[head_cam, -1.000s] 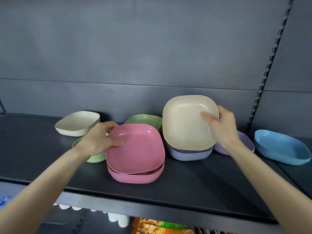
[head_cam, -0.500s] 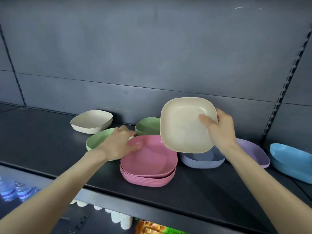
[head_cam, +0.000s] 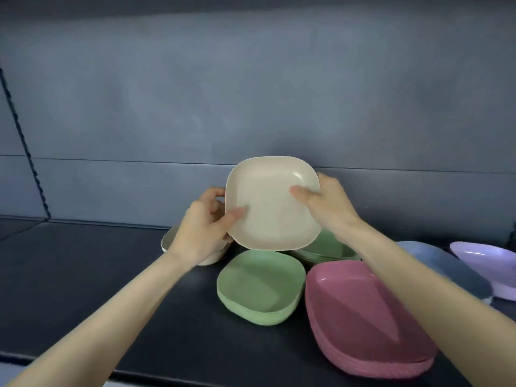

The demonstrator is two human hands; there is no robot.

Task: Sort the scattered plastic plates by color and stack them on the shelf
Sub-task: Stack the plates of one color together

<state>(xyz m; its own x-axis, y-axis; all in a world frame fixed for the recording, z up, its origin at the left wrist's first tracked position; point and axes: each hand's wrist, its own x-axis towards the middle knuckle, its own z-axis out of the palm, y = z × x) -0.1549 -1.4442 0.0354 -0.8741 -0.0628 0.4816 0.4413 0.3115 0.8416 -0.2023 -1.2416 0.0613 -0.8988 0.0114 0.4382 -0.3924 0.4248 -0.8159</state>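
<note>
- Head view: left hand (head_cam: 203, 227) and right hand (head_cam: 326, 208) grasp the cream plate (head_cam: 272, 213) by opposite edges.
- Leftward, the cream stack (head_cam: 168, 241) sits just below the left hand, which is nearer.

Cream square plastic plate (head_cam: 268, 210) raised, tilted face-on, above dark shelf (head_cam: 111, 275). On shelf: green plate stack (head_cam: 259, 287) front, second green stack (head_cam: 326, 251) behind, pink plate stack (head_cam: 360, 319) right, grey-blue plate (head_cam: 458, 266) and lilac plate (head_cam: 487, 261) far right.

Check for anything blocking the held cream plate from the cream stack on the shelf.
Nothing visible blocks it. The cream plate, gripped by the left hand and right hand, hangs up and right of the cream stack. Only the left hand covers most of that stack; the front green stack sits further right, off the path.
</note>
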